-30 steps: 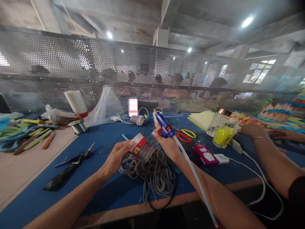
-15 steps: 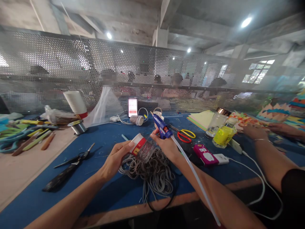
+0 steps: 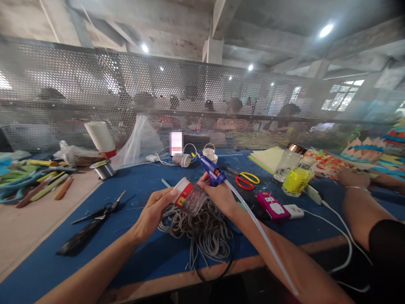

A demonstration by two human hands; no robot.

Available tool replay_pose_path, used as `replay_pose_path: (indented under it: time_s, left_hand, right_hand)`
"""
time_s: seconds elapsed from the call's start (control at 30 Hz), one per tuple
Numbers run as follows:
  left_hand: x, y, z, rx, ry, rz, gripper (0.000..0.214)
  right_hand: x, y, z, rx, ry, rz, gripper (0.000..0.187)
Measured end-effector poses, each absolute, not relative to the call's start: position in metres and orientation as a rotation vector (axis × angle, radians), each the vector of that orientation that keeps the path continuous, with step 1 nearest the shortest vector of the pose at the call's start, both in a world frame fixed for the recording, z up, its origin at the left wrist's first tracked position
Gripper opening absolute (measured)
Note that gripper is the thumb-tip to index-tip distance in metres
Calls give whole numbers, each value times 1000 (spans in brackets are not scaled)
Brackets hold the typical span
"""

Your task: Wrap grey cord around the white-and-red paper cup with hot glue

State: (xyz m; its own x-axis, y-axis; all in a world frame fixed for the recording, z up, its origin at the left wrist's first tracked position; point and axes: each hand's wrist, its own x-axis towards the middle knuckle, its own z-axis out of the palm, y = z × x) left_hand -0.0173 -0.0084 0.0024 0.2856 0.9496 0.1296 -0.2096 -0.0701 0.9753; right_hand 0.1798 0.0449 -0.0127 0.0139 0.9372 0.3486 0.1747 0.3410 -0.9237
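My left hand is closed around a white paper cup with a red and yellow band, tilted on its side. Grey cord seems wound round its far part, though that area is blurred. In my right hand is a blue glue gun, nozzle pointing up and left, with a long translucent glue stick trailing from its back. The fingers of that hand are close to the cup's wrapped part; whether they touch it I cannot tell. Under both hands lies a loose heap of grey cord.
Black pliers lie left on the blue tabletop. Scissors, a pink power bank and a yellow liquid bottle are to the right. Behind stand a phone and a small basket. A co-worker's hand is at far right.
The glue gun has shifted slightly left and down, uncovering more of the small basket behind. The cup has barely moved. At far right, the co-worker's hand has moved rightward.
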Motion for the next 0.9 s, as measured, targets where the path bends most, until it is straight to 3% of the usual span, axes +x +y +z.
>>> replay_pose_path:
  time_s: [0.5, 0.7, 0.9]
  left_hand:
    - [-17, -7, -4, 1260, 822, 1201, 30]
    - [-14, -2, -4, 1198, 890, 1261, 37]
    - [-15, 1, -1, 1272, 908, 1307, 28]
  right_hand:
    - [176, 51, -19, -1043, -1444, 1017, 15]
    - [181, 50, -16, -1024, -1455, 1069, 21]
    - [184, 44, -7, -983, -1405, 1054, 30]
